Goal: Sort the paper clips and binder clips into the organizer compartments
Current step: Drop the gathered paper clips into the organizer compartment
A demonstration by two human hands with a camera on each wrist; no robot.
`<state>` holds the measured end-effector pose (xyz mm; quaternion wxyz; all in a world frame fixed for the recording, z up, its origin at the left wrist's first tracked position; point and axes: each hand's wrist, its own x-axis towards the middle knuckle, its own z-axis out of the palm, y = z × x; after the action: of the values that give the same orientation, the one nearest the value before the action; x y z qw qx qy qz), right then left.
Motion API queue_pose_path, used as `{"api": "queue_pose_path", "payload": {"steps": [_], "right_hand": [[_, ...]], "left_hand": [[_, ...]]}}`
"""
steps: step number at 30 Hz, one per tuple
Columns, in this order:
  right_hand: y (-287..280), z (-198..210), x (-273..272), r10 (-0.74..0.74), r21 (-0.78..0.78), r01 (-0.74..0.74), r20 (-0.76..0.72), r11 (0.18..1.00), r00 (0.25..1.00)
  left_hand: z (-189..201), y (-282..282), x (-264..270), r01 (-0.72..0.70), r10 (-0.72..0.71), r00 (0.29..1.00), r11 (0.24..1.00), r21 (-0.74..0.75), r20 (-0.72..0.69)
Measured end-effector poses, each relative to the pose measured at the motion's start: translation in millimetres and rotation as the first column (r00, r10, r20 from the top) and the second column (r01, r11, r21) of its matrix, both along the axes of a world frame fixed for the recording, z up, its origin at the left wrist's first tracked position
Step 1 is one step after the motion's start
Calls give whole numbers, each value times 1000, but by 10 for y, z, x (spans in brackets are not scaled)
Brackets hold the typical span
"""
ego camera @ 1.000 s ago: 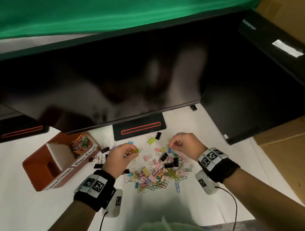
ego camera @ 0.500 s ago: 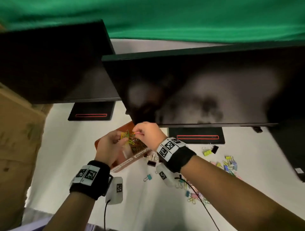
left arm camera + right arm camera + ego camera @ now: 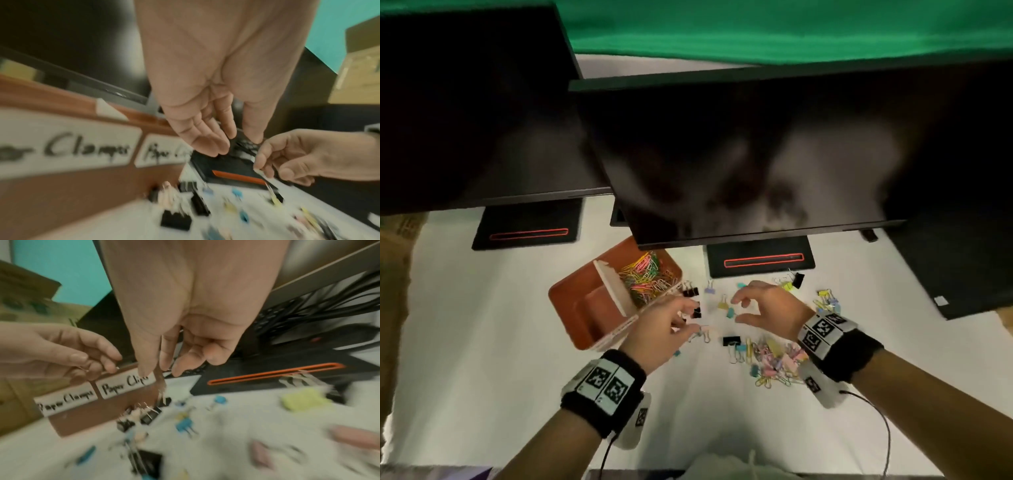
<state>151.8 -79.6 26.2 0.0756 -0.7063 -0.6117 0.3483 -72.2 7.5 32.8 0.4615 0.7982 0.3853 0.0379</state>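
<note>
A brown organizer (image 3: 585, 308) stands left of centre; its far compartment holds several coloured paper clips (image 3: 645, 279), and its near one looks bare. Labels on its front read "Paper Clamps" (image 3: 65, 402) and "Paper Clips" (image 3: 125, 385). My left hand (image 3: 693, 317) hovers just right of the organizer with relaxed, empty fingers (image 3: 216, 146). My right hand (image 3: 738, 310) hangs beside it, thumb and fingers apart, above a teal binder clip (image 3: 730, 312). Black binder clips (image 3: 691, 293) lie by the organizer. A mixed pile of clips (image 3: 774, 358) lies under my right wrist.
Two dark monitors (image 3: 756, 154) overhang the white table (image 3: 482, 325), with their black stands (image 3: 760, 262) behind the clips. A dark box (image 3: 962, 267) stands at the right and cardboard (image 3: 393, 291) at the left. More clips (image 3: 825, 298) lie at far right.
Half a second ago both hands held paper clips over the organizer's far compartment. Now they have drawn back to the right, empty, above the loose clips.
</note>
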Motion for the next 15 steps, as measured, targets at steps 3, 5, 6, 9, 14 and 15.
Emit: {"api": "queue_pose_path", "payload": {"steps": [3,5,6,9,14,15], "right_hand": [[-372,-66,183,-1,-173,13,70,985,998],[-571,-114,233,4,-218,24,130,976,991],[-649,-135,239,18,-224,19,163,975,986],[-811,-258,247,63,-244,-9,214,970,975],[-789,-389,310,-73,-181,91,102,979,992],[-773,-405,326,-80,-173,97,102,980,992]], "left_hand": [[-269,-212,226,185,-184,978,983,1,-95],[-438,-320,351,277,-270,948,961,20,-169],[-514,-360,401,301,-289,937,953,34,-194],[-680,-421,524,317,-295,923,947,56,-247],[-770,-355,606,219,-183,950,968,122,-253],[-765,-338,607,201,-161,953,969,142,-255]]}}
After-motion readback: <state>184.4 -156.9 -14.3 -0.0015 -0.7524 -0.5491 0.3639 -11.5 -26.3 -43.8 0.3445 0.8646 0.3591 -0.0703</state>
